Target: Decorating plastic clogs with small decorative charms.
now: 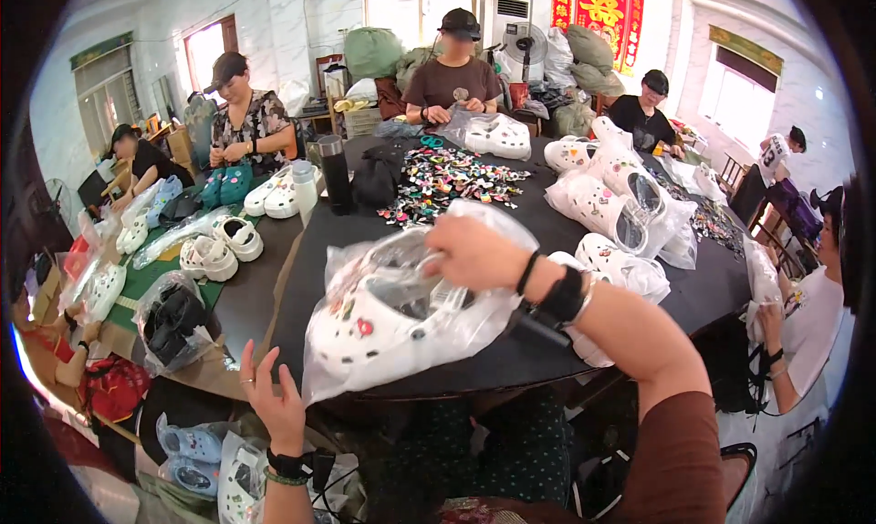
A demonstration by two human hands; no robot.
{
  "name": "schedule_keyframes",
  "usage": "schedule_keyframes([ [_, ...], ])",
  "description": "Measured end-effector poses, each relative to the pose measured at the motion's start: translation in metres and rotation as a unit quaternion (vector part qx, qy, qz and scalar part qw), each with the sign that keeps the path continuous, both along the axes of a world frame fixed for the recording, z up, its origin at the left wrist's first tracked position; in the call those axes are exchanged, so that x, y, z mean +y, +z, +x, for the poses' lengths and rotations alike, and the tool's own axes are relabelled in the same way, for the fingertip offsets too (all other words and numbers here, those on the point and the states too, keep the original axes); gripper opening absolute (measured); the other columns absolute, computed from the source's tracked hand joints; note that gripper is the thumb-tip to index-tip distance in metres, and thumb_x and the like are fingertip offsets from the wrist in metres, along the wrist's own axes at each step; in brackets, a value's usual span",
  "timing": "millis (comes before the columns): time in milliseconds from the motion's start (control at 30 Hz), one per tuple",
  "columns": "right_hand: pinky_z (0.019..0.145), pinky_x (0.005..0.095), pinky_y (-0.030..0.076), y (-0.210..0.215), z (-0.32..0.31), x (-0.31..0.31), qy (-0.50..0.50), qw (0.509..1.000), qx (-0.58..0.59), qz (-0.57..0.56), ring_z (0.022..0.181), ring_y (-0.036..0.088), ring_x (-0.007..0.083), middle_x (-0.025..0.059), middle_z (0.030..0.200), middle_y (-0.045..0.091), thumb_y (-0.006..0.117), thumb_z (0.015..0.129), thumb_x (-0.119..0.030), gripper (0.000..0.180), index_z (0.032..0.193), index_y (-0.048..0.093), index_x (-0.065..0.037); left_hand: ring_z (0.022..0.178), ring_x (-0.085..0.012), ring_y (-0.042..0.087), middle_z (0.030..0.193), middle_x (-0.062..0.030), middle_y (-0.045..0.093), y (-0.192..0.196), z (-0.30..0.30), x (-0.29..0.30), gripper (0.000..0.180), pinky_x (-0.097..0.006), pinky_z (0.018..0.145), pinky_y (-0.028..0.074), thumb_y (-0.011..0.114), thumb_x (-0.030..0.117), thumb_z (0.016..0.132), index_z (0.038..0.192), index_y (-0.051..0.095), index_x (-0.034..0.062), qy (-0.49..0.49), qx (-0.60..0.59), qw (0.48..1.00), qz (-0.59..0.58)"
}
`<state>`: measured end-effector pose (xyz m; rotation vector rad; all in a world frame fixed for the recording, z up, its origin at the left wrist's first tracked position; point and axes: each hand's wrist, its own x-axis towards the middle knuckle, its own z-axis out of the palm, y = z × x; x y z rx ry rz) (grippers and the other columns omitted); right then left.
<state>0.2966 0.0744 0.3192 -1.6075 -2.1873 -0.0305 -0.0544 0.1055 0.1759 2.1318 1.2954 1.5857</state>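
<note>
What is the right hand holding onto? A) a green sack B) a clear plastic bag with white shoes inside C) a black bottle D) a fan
B: the right hand grips the top of the clear plastic bag, and white shoes with small coloured charms show through it; the left hand is open and empty below the table edge.

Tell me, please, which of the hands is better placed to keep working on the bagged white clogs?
The right hand, probably: it already grips the top of the clear plastic bag around the white clogs. The left hand hangs open below the table edge, touching nothing.
</note>
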Motion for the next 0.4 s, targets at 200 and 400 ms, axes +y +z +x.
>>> schedule_keyframes([
  [200,0.067,0.0427,0.046,0.062,0.118,-0.038,-0.189,0.978,-0.009,0.085,0.077,0.059,0.0352,0.0191,0.079,0.06,0.072,0.08,-0.035,0.036,0.077,0.061,-0.001,0.128,-0.0386,0.042,0.139,-0.0222,0.043,-0.006,0.068,0.001,0.026,-0.045,0.104,0.036,0.058,-0.003,0.086,0.111,0.062,-0.0019,-0.089,0.044,0.995,0.016],
  [400,0.058,0.0348,0.051,0.124,0.22,-0.111,-0.406,0.893,0.178,0.076,0.061,0.066,0.0226,0.0059,0.068,0.069,0.072,0.084,-0.041,0.033,0.077,0.07,-0.009,0.13,-0.0407,0.039,0.142,-0.0212,0.04,-0.03,0.146,-0.001,0.028,-0.049,0.105,0.034,0.064,0.002,0.085,0.113,0.063,0.0029,-0.206,0.115,0.971,0.027],
])
